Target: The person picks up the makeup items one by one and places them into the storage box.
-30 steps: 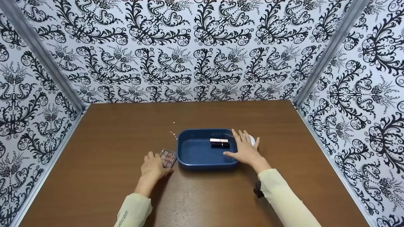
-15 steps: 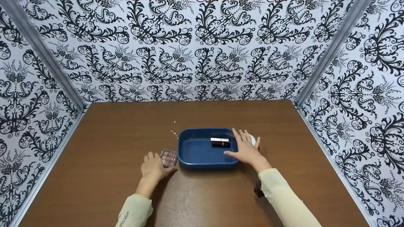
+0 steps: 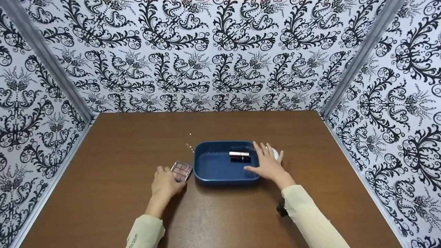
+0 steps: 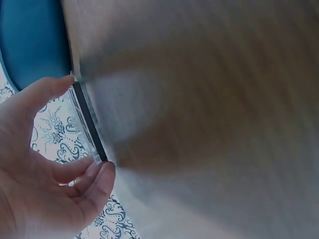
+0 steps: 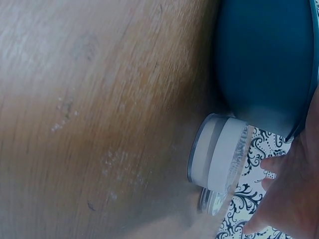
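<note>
At the left side of the blue tray [image 3: 227,180], just off its wall, a palette [image 3: 181,171] sits pinched in my left hand [image 3: 164,184]. My thumb takes one edge and my fingers curl on the opposite one, the grip about as wide as the case; whether its underside touches the table [image 3: 213,213] I cannot tell. I judge the step in hand to be taking hold of the palette, or steadying it; the next move, as I read it, calls for an even pinch that keeps the case level and its edge off the tray wall.

Across the tray's right end lies my right hand [image 3: 268,163], fingers spread wide, holding nothing that I can see; contact with the rim is unclear.

By count: one palette, its pans too small for a sure tally; one tray; two tubes inside, one shiny [image 3: 239,154] and one black [image 3: 237,159], side by side toward the right end; one white jar [image 5: 212,152] outside, just beside the tray and partly hidden by my right hand in the head view. Next to the jar is one small clear piece [image 5: 213,201], perhaps a second container. One line of bright bits [image 3: 190,147] lies near the tray's far left corner.
</note>
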`<state>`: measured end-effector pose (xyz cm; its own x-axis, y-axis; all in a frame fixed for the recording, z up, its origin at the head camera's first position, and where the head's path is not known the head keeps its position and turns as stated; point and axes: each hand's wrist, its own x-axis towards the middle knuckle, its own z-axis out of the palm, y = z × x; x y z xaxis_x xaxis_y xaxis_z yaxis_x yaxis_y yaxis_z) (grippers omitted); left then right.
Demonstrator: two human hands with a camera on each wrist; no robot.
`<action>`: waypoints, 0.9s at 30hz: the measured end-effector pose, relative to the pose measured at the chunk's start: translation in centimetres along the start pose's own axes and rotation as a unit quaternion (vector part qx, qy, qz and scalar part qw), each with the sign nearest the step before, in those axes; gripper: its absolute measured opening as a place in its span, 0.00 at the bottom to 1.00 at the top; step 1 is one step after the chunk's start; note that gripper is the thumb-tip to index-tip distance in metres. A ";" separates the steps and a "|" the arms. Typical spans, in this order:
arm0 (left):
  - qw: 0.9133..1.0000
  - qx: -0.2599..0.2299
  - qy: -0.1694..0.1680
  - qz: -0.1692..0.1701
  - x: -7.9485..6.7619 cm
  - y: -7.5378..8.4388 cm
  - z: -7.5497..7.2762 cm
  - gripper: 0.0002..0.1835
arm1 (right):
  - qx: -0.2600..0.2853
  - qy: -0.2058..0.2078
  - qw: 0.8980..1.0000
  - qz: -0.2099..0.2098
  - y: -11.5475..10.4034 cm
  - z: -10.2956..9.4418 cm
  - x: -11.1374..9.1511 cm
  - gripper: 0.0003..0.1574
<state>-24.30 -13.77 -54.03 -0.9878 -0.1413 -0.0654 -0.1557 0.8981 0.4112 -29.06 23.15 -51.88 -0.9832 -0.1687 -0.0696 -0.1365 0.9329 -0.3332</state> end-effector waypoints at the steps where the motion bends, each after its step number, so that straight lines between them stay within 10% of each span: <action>1: 1.000 -0.002 0.006 0.003 0.1 -0.1 -0.1 0.47 | 0.001 0.002 1.000 -0.001 0.0 0.0 0.0 0.69; 27: 0.986 -0.085 0.096 0.105 1.1 3.4 -3.8 0.42 | -0.007 0.010 1.000 -0.004 0.3 0.5 0.4 0.69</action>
<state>-25.93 -12.48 -49.22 -0.9779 -0.0501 0.2031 0.0703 0.8358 0.5445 -29.45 23.22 -52.50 -0.9842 -0.1704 -0.0482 -0.1464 0.9362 -0.3196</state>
